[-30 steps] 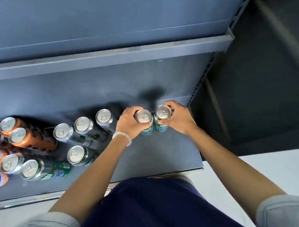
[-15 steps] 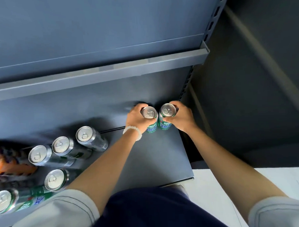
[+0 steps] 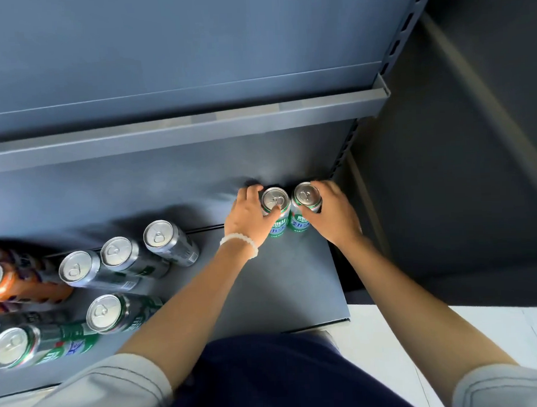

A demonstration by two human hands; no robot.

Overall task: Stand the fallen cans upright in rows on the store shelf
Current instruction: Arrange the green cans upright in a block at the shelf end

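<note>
Two green cans stand upright side by side at the back right corner of the dark shelf. My left hand grips the left green can, with the thumb across its front. My right hand grips the right green can. To the left, three silver cans stand in a slanted row. In front of them are two more green cans. Orange cans crowd the far left edge, blurred.
An upper shelf lip runs across above the cans. The shelf's right upright borders the corner, with a dark wall beyond. White floor shows at the lower right. My dark clothing fills the bottom centre.
Both hands carried the two green cans farther back and right, into the shelf's rear corner. The view swung so the other cans slid left and lower.
</note>
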